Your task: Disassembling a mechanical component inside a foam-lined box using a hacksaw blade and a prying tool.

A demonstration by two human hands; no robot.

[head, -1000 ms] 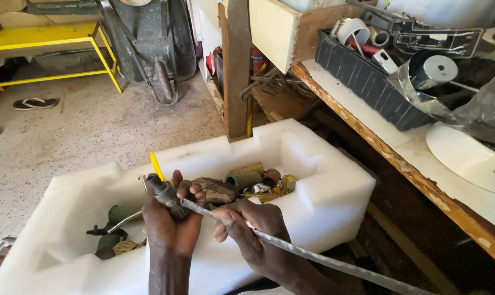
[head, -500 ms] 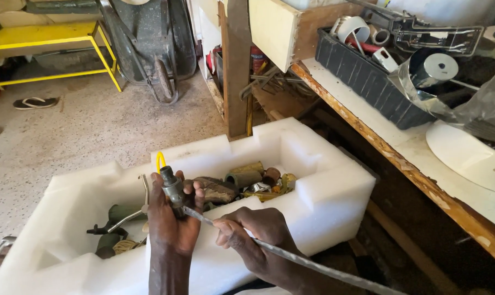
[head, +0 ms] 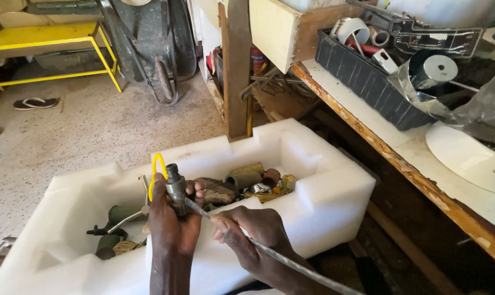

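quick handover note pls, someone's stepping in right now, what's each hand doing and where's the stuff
Left hand: closed around a grey metal valve fitting, held upright over the white foam box.
Right hand: pinching the braided metal hose just below the fitting; the hose runs down to the lower right.
Hose end meets the fitting; whether it is threaded tight cannot be seen.
In the box: a yellow loop behind the fitting, and assorted pipe parts.
Not settled: the joint itself.

We see a small grey metal valve point(head: 176, 188) standing upright in the fist of the left hand point(head: 173, 224), a braided steel hose point(head: 291, 265) running from its base down-right through the fingers of the right hand point(head: 255, 235).
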